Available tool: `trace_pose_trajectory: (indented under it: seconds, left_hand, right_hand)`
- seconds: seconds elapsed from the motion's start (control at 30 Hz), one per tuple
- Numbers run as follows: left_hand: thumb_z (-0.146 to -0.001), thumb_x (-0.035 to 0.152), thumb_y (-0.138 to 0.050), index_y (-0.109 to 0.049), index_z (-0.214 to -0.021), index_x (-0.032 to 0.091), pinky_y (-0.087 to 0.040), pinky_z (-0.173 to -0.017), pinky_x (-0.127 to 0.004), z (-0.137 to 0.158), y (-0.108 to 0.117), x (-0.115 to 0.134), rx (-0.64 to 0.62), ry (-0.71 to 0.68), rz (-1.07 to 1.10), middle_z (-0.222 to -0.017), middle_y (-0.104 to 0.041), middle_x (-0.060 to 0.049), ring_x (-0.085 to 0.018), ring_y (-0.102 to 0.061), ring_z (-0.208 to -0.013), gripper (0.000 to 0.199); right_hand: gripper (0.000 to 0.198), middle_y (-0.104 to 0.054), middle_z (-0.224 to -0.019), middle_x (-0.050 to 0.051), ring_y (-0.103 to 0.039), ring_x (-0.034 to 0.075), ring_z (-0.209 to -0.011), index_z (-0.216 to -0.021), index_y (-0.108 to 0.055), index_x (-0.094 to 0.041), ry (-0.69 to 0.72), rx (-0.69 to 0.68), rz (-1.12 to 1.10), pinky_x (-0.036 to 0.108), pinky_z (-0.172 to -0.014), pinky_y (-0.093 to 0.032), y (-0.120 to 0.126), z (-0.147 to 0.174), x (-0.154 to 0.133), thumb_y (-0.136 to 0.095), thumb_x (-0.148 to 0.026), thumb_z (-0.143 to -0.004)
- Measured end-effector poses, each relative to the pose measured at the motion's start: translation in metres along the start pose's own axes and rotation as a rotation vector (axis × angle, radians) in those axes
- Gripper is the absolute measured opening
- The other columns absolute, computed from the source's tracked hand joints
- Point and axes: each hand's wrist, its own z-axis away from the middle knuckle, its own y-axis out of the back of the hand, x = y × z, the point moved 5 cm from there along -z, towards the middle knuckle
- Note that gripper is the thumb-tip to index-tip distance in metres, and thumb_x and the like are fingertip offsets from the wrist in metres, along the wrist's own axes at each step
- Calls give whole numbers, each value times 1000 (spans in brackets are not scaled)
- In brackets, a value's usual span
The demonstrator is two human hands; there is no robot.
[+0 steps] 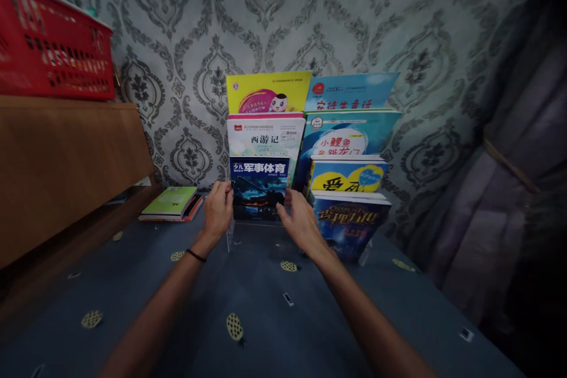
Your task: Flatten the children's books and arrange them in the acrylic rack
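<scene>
A dark blue book (pixel 260 189) with white Chinese lettering stands upright at the front of a stepped row of books. My left hand (pixel 217 208) is closed on its left edge, a black band round the wrist. Its right edge is between the thumb and fingers of my right hand (pixel 300 218); some of those fingers are hidden behind it. Directly behind stand a white book (pixel 266 134) with a pink top edge and a yellow book (pixel 268 91). A clear plastic stand (pixel 229 237) shows under the dark blue book.
To the right stand another dark blue book (pixel 349 227), a yellow-and-blue book (pixel 348 176), a teal book (pixel 354 133) and a light blue book (pixel 354 90). A small book stack (pixel 170 202) lies at left, near a wooden board (pixel 66 165) with a red basket (pixel 57 47). A curtain (pixel 482 207) hangs right.
</scene>
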Motion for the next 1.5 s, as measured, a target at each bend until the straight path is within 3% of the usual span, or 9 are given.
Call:
trace_pose_trajectory:
  seconds: [0.33, 0.6, 0.87, 1.17, 1.5]
  left_hand:
    - [-89, 14, -53, -54, -116, 21, -46, -76, -30, 2, -6, -6, 28, 37, 85, -88, -59, -2, -19, -59, -79, 27]
    - [-91, 17, -49, -55, -111, 20, -45, -77, -30, -4, -2, -9, -19, 22, 171, -85, -57, -1, -18, -59, -80, 20]
    - [-94, 26, -50, -49, -95, 22, -41, -61, -26, -24, 1, -19, -148, 131, 334, -67, -54, 6, -14, -55, -56, 4]
    - [-94, 25, -51, -45, -93, 23, -41, -60, -25, -20, 1, -18, -157, 127, 389, -66, -53, 7, -12, -55, -55, 6]
    - [-95, 27, -50, -45, -97, 23, -41, -59, -24, -15, 3, -22, -168, 122, 347, -67, -53, 6, -12, -56, -57, 7]
  right_hand:
    - [39, -67, -106, 17, -68, 30, -96, -123, -58, -13, -24, -54, 25, 47, -88, -55, -1, 0, -5, -49, -28, -89]
    - [36, -68, -106, 17, -68, 30, -95, -121, -59, -13, -32, -101, 42, 47, -88, -55, 2, -1, -7, -49, -26, -89]
    - [35, -67, -103, 17, -68, 30, -95, -118, -61, -13, -49, -170, 51, 47, -89, -54, 4, -5, -5, -48, -28, -90]
    - [36, -67, -102, 16, -68, 29, -90, -121, -63, -14, -22, -120, -5, 48, -86, -55, 7, -6, -5, -49, -30, -91]
    - [32, -65, -98, 15, -65, 28, -89, -117, -63, -13, 0, -152, 42, 45, -84, -55, 14, -9, -13, -48, -29, -93]
